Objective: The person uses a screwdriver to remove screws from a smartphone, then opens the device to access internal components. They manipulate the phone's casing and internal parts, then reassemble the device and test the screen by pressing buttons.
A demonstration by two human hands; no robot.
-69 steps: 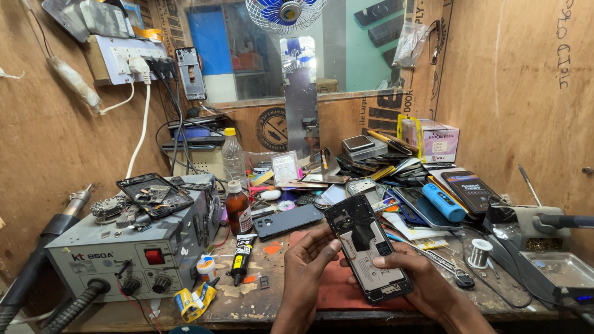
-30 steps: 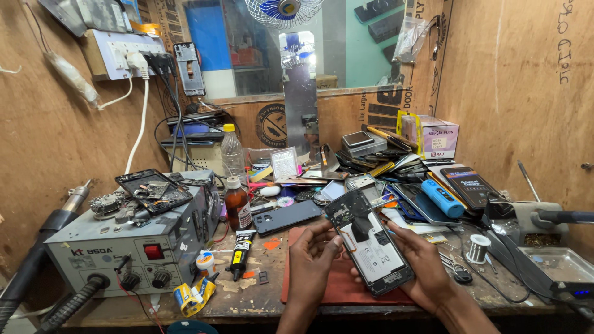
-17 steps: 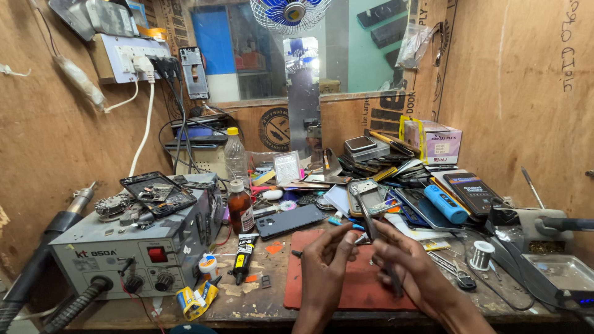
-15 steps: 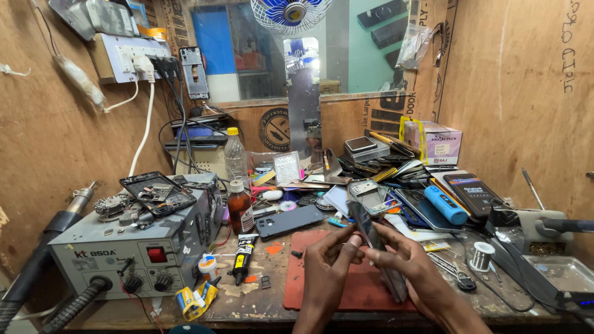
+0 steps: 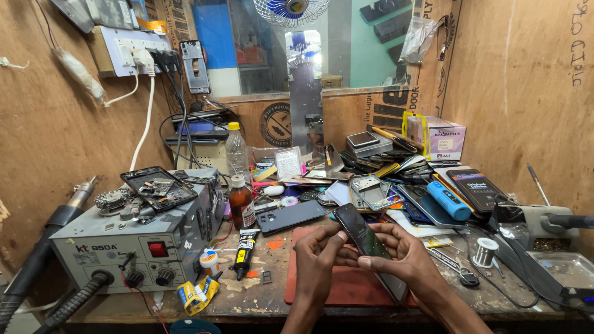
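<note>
Both hands hold a dark smartphone above a red work mat, its glossy black face turned up and tilted away. My left hand grips its left edge, thumb pressed near the top corner. My right hand cradles the right side from below, with fingers curled over the lower screen. The phone's bottom end is hidden behind my right hand.
A grey hot-air rework station with a stripped phone frame on top stands at left. A brown bottle, a glue tube, a black phone, a blue cylinder, a solder spool and piled phone parts crowd the bench.
The phone showed its open inner side earlier; it has been flipped over, passing edge-on between both hands, and now shows its black screen side. Both hands stayed on it.
</note>
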